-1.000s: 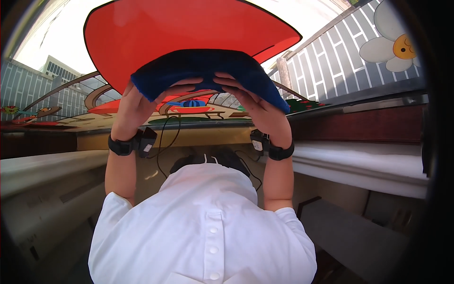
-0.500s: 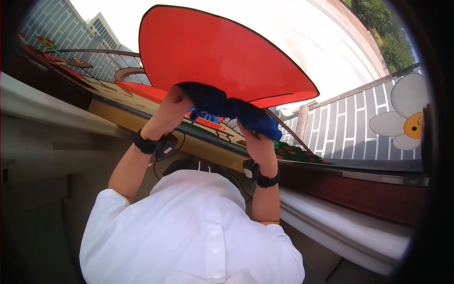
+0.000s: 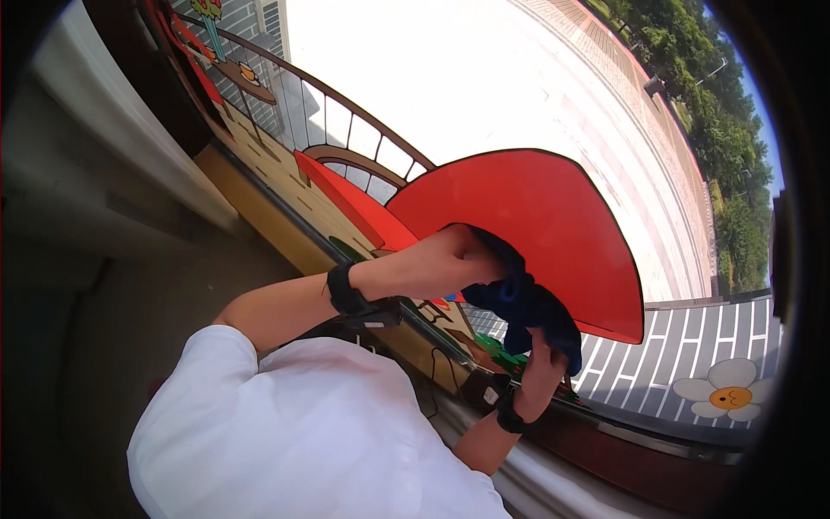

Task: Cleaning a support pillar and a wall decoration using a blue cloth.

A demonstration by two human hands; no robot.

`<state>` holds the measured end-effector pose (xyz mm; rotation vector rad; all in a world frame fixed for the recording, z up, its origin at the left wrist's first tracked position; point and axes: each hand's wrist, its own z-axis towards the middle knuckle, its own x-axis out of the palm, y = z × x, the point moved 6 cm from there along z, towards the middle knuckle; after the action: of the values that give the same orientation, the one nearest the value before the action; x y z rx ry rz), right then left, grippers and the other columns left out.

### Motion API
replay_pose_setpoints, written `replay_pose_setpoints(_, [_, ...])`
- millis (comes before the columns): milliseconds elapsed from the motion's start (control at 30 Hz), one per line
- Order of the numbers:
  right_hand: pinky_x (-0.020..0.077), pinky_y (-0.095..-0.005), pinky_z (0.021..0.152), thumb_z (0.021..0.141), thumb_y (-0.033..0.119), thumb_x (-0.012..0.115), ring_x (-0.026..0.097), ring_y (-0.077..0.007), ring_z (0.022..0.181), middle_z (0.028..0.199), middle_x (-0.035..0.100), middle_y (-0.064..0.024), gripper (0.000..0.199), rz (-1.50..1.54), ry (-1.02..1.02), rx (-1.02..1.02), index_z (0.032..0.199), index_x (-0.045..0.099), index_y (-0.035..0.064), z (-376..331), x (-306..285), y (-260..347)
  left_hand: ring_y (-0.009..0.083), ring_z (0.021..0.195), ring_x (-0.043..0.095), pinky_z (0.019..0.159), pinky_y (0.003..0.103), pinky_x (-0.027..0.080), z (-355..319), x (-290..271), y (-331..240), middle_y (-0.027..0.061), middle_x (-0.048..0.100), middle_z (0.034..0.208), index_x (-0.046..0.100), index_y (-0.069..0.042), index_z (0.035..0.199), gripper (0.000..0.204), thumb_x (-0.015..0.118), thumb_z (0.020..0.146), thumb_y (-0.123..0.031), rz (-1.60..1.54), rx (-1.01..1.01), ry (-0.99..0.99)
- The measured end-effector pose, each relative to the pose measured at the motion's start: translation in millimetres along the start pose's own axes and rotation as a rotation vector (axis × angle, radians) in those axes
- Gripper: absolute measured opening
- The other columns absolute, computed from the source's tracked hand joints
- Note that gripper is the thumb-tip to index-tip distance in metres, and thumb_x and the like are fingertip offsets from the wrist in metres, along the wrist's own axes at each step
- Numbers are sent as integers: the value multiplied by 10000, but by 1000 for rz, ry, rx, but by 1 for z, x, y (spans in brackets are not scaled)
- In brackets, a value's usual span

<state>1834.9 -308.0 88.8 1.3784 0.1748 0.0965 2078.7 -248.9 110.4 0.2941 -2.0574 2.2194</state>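
A dark blue cloth (image 3: 527, 290) is bunched and stretched between my two hands in front of a window. My left hand (image 3: 462, 259) grips its upper left end, with most of the fingers hidden behind the fabric. At the lower right end my right hand (image 3: 545, 359) grips the cloth, fingers partly covered by it. Directly behind the cloth is a large red dome-shaped decal (image 3: 553, 208) with a black outline on the glass. I cannot tell whether the cloth touches the pane. A black strap with a small box sits on each wrist.
A yellowish window sill (image 3: 259, 208) runs diagonally below the glass, with a dark wooden frame (image 3: 631, 458) at the lower right. White curtain fabric (image 3: 112, 104) hangs at left. Other decals include a daisy (image 3: 731, 398). Outside are pale paving and trees (image 3: 683, 86).
The view has turned, so the window and decals appear tilted and shifted. Both hands, still holding the cloth, now appear farther right and lower, over the lower part of the red decal.
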Motion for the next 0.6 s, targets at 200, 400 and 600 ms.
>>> replay_pose_setpoints(200, [493, -310, 765, 896, 116, 686, 635, -151, 857, 1013, 698, -92, 265, -280, 41, 60, 1063, 670, -88, -4, 63, -24, 61, 624, 490, 597, 258, 428, -12, -76, 17, 8, 577, 630, 646, 81, 792, 291, 573, 934, -162, -20, 15, -5])
replay_pose_setpoints(400, [485, -281, 718, 948, 220, 644, 635, -137, 790, 882, 703, -71, 296, -279, -19, -19, 939, 690, -72, -9, 118, -33, 85, 699, 570, 699, 271, 497, -21, -114, 13, 43, 680, 749, 687, 67, 947, 206, 589, 946, -114, -14, 55, 93])
replay_pose_setpoints(600, [498, -321, 742, 963, 291, 620, 652, -166, 783, 872, 723, -94, 372, -402, -73, -34, 931, 728, -64, -8, 102, -51, 173, 804, 669, 792, 312, 530, -49, -147, 85, 92, 728, 902, 730, 11, 977, 293, 556, 949, -223, -461, -433, 334])
